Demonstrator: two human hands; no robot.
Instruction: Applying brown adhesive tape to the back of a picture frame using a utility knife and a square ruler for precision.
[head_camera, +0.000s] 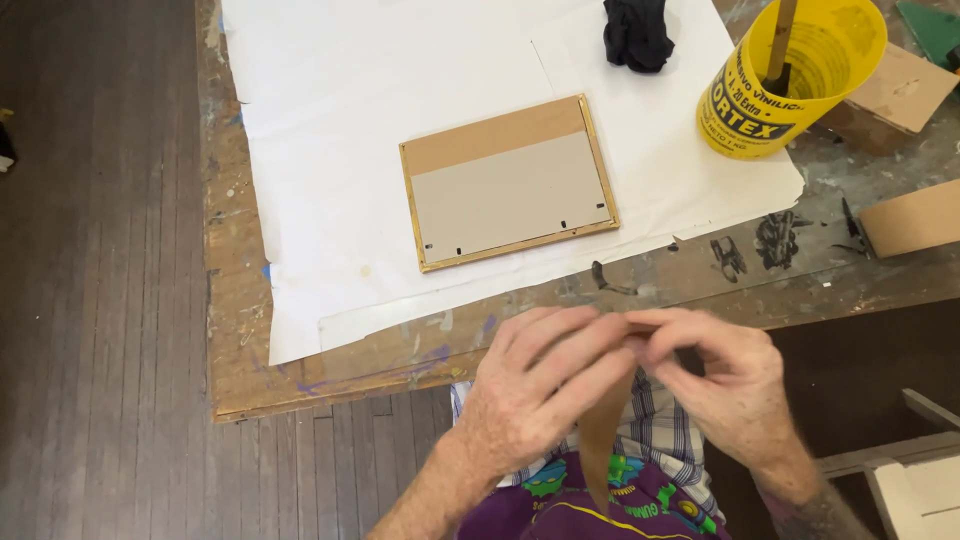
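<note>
Both hands, left hand and right hand, are pinching the top of a brown paper strip, its long axis hanging down toward the lap.

A paint-stained wooden worktop carries white paper sheets, a yellow tub and cardboard pieces.

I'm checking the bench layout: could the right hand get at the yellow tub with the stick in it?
Probably yes. The yellow tub stands open on the table's right side, nothing between it and the right hand, but that hand and the left hand pinch a brown paper strip.
</note>
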